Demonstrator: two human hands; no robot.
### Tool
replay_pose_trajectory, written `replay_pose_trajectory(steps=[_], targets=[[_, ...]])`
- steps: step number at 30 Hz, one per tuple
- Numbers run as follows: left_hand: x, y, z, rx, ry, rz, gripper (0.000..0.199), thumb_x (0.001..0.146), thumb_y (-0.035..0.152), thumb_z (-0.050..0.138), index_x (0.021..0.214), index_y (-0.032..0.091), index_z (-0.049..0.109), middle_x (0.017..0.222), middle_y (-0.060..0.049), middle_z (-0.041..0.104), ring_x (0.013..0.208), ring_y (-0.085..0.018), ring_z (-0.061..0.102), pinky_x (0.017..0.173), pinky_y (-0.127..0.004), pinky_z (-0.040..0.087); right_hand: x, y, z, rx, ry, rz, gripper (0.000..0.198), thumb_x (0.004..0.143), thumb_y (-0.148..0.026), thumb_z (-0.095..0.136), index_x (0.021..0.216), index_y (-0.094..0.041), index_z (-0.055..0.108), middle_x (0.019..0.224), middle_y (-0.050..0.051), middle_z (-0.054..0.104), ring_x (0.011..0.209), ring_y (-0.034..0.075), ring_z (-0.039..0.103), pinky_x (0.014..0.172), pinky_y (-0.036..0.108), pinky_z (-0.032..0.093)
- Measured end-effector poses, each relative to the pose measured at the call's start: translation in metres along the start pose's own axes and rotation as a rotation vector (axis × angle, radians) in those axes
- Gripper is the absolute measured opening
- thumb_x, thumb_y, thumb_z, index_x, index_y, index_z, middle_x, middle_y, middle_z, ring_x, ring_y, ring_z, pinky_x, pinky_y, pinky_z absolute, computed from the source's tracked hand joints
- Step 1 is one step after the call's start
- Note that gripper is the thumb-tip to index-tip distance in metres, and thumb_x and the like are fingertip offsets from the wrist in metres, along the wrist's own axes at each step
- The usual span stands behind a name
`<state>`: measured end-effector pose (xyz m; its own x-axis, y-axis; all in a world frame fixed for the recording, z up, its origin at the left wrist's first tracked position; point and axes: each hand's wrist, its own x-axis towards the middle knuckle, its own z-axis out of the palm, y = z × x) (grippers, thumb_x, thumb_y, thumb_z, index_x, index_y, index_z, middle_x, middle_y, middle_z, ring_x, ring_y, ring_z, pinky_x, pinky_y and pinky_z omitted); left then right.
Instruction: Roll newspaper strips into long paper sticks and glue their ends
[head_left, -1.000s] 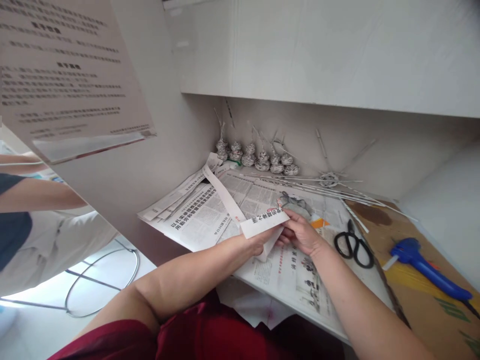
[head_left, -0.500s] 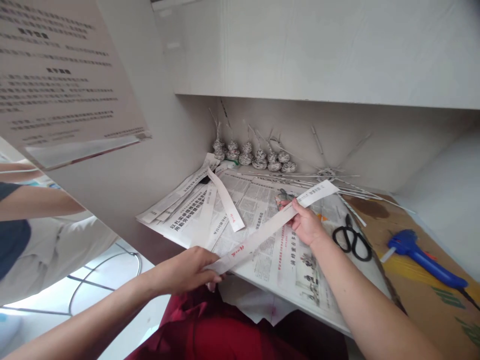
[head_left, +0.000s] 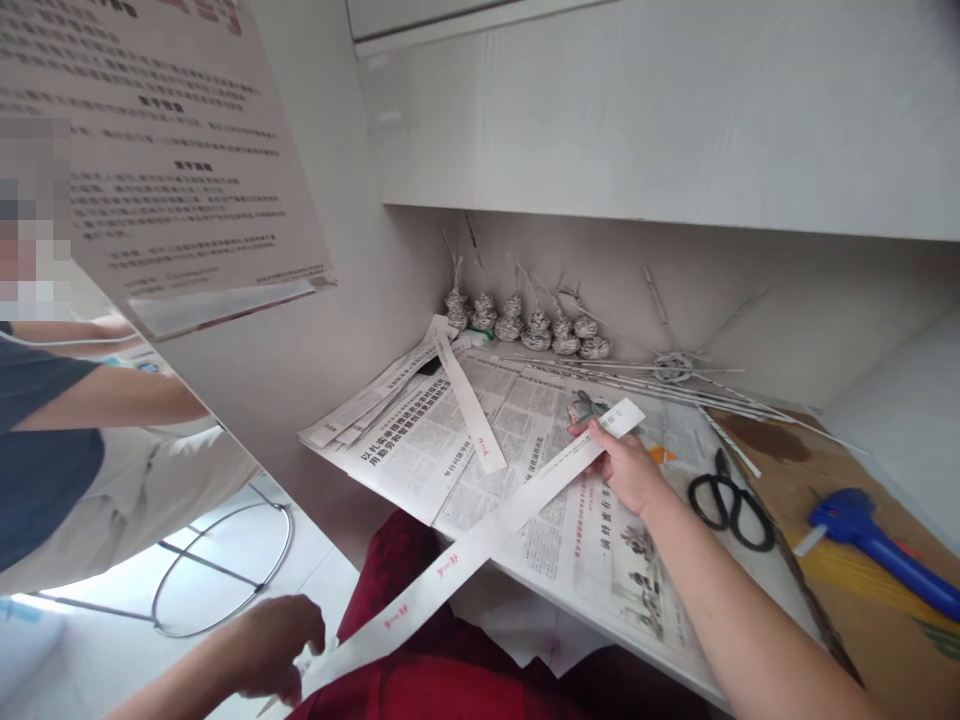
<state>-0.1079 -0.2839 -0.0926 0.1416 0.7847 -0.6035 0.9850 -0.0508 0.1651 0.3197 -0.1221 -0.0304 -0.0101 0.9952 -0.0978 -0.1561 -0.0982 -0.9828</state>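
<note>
A long white paper strip [head_left: 480, 535] with small red characters runs slantwise from the newspaper down over my lap. My right hand [head_left: 626, 465] pinches its upper part, near the printed end. At the lower end, my left hand [head_left: 274, 645] curls its fingers about the strip, low beside my knee; the exact fingertip contact is partly hidden. A second paper strip [head_left: 471, 405] lies on the spread newspaper [head_left: 555, 545], beyond the held one. Just right of my right wrist lie black-handled scissors [head_left: 731, 510].
Small gourd shapes woven from paper [head_left: 536, 330] line the back wall, with thin paper rods [head_left: 675, 380] to their right. A blue glue gun [head_left: 877, 545] rests on cardboard [head_left: 847, 640]. Stacked newspaper [head_left: 360, 405] lies left. Beyond the partition [head_left: 337, 390], another person's arm [head_left: 112, 405] shows.
My left hand has moved down and left, and a longer stretch of strip now spans between my hands. A strip that lay on the left of the newspaper is gone from there. The view has shifted.
</note>
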Motion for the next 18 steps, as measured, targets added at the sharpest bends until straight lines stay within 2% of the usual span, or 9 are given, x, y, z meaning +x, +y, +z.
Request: replay_pose_trajectory(steps=[1,3,5,7,9,11,13,15,18], targets=[[-0.001,0.007,-0.012,0.03,0.015,-0.016,0.028,0.055,0.022,0.069,0.083,0.024,0.073,0.08,-0.005,0.069,0.073,-0.025,0.063,0.065,-0.032,0.047,-0.001,0.0,0.001,-0.037,-0.006,0.0,0.035,0.073,-0.049,0.066,0.083,-0.016,0.072,0.07,0.006,0.064,0.059,0.016,0.055,0.047,0.026,0.042],[-0.003,0.028,-0.044,0.018,0.144,0.078,0.016,0.074,0.026,0.056,0.076,0.022,0.071,0.072,-0.003,0.068,0.066,-0.021,0.062,0.064,-0.031,0.046,-0.002,0.001,0.002,-0.102,-0.023,-0.001,0.038,0.074,-0.051,0.065,0.084,-0.016,0.072,0.07,0.006,0.063,0.06,0.016,0.056,0.048,0.026,0.043],[-0.001,0.056,-0.076,-0.072,0.34,0.308,0.027,0.086,0.029,0.044,0.087,0.023,0.07,0.081,-0.002,0.068,0.072,-0.018,0.062,0.068,-0.028,0.047,-0.003,0.003,0.003,-0.15,-0.044,-0.017,0.038,0.075,-0.051,0.064,0.085,-0.016,0.072,0.072,0.005,0.063,0.062,0.016,0.056,0.05,0.027,0.044],[0.009,0.087,-0.099,-0.094,0.5,0.514,0.031,0.092,0.032,0.038,0.096,0.024,0.068,0.092,-0.002,0.068,0.082,-0.016,0.062,0.076,-0.028,0.047,-0.003,0.004,0.003,-0.192,-0.062,-0.038,0.038,0.075,-0.051,0.063,0.086,-0.015,0.072,0.071,0.005,0.063,0.062,0.015,0.055,0.051,0.026,0.044],[0.026,0.115,-0.112,-0.055,0.664,0.676,0.033,0.093,0.033,0.037,0.114,0.024,0.061,0.114,-0.006,0.063,0.104,-0.019,0.057,0.091,-0.032,0.043,-0.002,0.006,0.002,-0.223,-0.072,-0.053,0.04,0.076,-0.052,0.062,0.086,-0.015,0.072,0.069,0.004,0.062,0.06,0.015,0.054,0.051,0.026,0.043],[0.048,0.138,-0.116,0.048,0.701,0.809,0.042,0.091,0.037,0.043,0.131,0.026,0.049,0.136,-0.007,0.049,0.128,-0.025,0.04,0.102,-0.04,0.036,-0.001,0.007,0.0,-0.245,-0.074,-0.063,0.041,0.077,-0.053,0.061,0.088,-0.014,0.072,0.067,0.004,0.062,0.06,0.014,0.053,0.051,0.026,0.042],[0.068,0.15,-0.116,0.134,0.657,0.919,0.051,0.089,0.044,0.046,0.137,0.029,0.041,0.139,-0.005,0.046,0.134,-0.027,0.031,0.107,-0.046,0.029,0.001,0.009,-0.003,-0.257,-0.071,-0.075,0.041,0.077,-0.052,0.061,0.088,-0.014,0.072,0.068,0.004,0.062,0.062,0.015,0.054,0.055,0.026,0.043],[0.082,0.15,-0.118,0.18,0.608,0.969,0.051,0.088,0.048,0.046,0.135,0.03,0.044,0.136,-0.004,0.05,0.132,-0.026,0.035,0.109,-0.048,0.025,0.003,0.01,-0.006,-0.251,-0.072,-0.078,0.041,0.077,-0.052,0.061,0.089,-0.014,0.072,0.069,0.004,0.063,0.064,0.015,0.056,0.058,0.027,0.045],[0.087,0.128,-0.129,0.154,0.633,0.89,0.041,0.09,0.046,0.042,0.126,0.03,0.055,0.128,-0.004,0.057,0.121,-0.021,0.05,0.108,-0.045,0.026,0.004,0.011,-0.007,-0.234,-0.091,-0.066,0.041,0.077,-0.052,0.061,0.09,-0.014,0.072,0.071,0.004,0.065,0.065,0.016,0.057,0.06,0.028,0.045]])
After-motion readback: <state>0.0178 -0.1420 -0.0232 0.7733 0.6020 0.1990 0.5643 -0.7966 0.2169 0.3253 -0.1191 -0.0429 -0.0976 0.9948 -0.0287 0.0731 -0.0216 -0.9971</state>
